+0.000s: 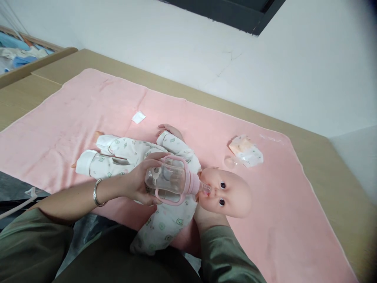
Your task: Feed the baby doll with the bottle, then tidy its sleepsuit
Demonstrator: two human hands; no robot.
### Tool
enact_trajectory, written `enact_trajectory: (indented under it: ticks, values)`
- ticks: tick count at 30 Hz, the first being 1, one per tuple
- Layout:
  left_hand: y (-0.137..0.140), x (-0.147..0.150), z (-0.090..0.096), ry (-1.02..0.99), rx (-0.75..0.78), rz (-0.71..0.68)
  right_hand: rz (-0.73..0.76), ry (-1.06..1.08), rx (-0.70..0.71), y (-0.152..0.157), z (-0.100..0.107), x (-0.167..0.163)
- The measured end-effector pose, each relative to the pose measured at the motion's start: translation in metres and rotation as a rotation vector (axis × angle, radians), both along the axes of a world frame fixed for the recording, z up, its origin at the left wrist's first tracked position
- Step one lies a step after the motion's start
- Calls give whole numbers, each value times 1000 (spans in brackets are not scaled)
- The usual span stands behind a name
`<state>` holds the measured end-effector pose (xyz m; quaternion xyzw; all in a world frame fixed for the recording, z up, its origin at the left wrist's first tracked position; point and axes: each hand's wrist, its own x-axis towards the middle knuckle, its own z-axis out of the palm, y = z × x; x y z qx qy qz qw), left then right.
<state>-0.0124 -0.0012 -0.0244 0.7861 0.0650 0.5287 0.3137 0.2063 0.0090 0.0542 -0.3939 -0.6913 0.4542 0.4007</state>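
A baby doll [176, 157] in a white printed suit lies on its back on a pink blanket [273, 220], legs pointing left. My left hand [140, 179] is closed around the base of a clear baby bottle [166, 179] with pink handles. The bottle lies nearly level over the doll's chest, and its nipple touches the doll's mouth. Beneath the doll's head and neck, my right hand [207, 218] holds it from below; the fingers are hidden behind the doll.
A small white square [138, 117] lies beyond the doll's legs. Right of its head are a crumpled printed cloth [247, 150] and a clear cap [231, 161]. The wooden table [203, 106] meets a white wall; a crib-like box [20, 55] with blue cloths stands far left.
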Motion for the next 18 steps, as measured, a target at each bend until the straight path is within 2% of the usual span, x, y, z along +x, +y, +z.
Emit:
enact_trajectory:
  ticks: [4, 7, 14, 18]
  values:
    - [0, 1, -2, -19, -20, 8, -31, 62, 17, -28, -5, 13]
    - [1, 0, -4, -29, -15, -27, -34, 89, 4, -34, -14, 22]
    - [1, -1, -4, 0, -20, -15, -136, 119, 119, -27, -56, 38]
    - [1, -1, -2, 8, -10, -21, -69, 158, 119, -4, -67, 32]
